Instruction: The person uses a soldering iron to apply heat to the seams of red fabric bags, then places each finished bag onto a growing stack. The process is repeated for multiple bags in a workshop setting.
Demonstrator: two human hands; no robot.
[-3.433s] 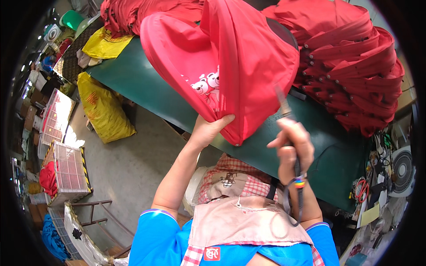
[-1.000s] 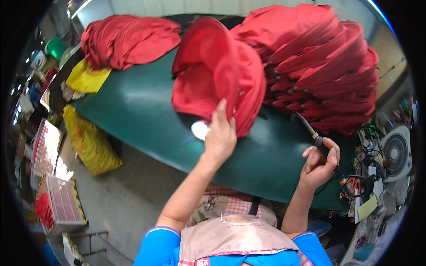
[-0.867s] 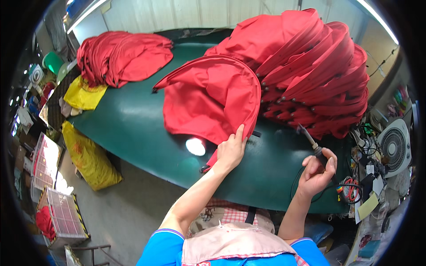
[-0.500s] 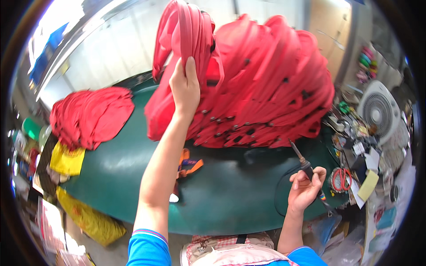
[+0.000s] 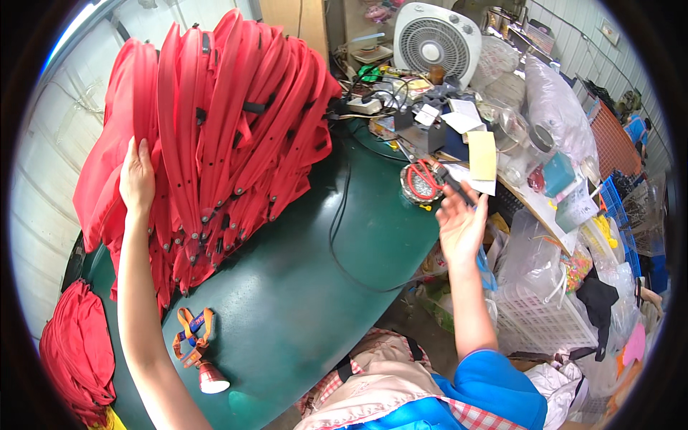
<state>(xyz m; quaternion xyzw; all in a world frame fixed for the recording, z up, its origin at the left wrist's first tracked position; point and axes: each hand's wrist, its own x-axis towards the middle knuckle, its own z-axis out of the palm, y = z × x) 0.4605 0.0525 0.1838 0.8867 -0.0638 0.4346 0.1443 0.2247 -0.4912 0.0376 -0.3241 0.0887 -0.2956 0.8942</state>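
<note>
At the left end of a large heap of red fabric pieces, my left hand grips a folded red fabric piece, its fingers lying along the cloth. Black patches and small metal studs show on the heap. My right hand holds a soldering iron by its dark handle, over the table's right edge. Its front end reaches beside red-handled scissors and a round tin of silvery material; the exact tip is hard to make out.
The green table carries a dark cable, an orange-and-blue strap and a red-and-white cone-shaped thing. A smaller red fabric pile lies at left. A fan stands behind clutter; a white crate is at right.
The view has swung right. My left hand has lowered the raised red fabric piece against the heap. My right hand has brought the soldering iron over to the scissors and tin.
</note>
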